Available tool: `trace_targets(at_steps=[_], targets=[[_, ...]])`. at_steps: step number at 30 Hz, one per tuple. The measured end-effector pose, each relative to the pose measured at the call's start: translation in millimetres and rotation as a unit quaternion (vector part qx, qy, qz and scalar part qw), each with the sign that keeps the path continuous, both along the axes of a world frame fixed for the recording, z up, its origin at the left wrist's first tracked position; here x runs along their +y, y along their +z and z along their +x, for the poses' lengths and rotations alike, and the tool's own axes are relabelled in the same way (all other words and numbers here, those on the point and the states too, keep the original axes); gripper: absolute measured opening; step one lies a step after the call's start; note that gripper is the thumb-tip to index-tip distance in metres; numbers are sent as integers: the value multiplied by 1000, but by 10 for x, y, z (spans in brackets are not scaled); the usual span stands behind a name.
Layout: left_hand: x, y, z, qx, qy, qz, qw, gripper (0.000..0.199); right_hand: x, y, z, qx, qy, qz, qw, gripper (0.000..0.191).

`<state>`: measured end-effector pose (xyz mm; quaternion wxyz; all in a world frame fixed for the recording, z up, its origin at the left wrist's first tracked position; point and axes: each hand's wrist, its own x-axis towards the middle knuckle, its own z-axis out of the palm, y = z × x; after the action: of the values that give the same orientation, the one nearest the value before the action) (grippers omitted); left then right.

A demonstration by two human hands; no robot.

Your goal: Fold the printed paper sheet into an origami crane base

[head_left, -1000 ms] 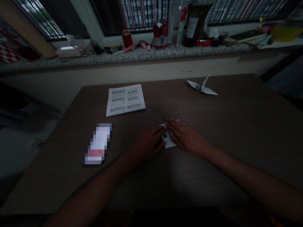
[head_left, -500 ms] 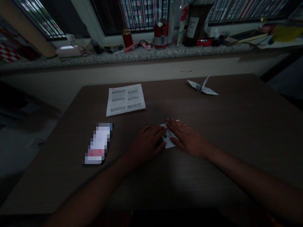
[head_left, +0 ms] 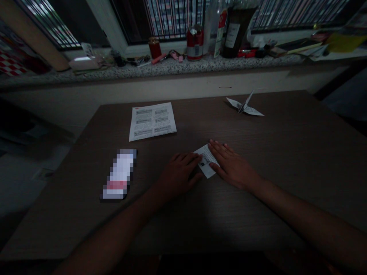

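Note:
A small folded piece of printed paper (head_left: 207, 162) lies flat on the brown table (head_left: 183, 221), between my two hands. My left hand (head_left: 180, 172) rests palm down at the paper's left side, its fingertips on the left edge. My right hand (head_left: 231, 166) lies flat with fingers stretched out, touching the right edge of the paper and covering part of it. Neither hand is closed round anything.
A printed sheet (head_left: 153, 121) lies at the back left, with a phone (head_left: 119, 174) nearer me. At the back right stands a folded paper crane (head_left: 245, 106). Beyond the table, a stone sill (head_left: 172, 69) holds a red can (head_left: 195, 42), bottles and clutter.
My right hand has slid slightly to the right and more of the paper shows between my hands. The paper has turned a little. My left hand has barely moved.

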<state>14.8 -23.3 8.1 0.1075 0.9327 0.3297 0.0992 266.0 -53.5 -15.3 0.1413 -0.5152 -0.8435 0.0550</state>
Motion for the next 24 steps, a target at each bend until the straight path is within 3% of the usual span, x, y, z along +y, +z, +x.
trace_targets(at_steps=[5,10,24], targets=[[2,0,14,-13,-8,-8,1000,52,-22,78,-54,9,43,18,999,69],[15,-1,10,-25,-21,-24,999,47,-51,-7,-105,18,85,-18,996,73],[-10,32,-9,18,-43,24,999,43,-58,-26,-111,26,93,-25,995,82]])
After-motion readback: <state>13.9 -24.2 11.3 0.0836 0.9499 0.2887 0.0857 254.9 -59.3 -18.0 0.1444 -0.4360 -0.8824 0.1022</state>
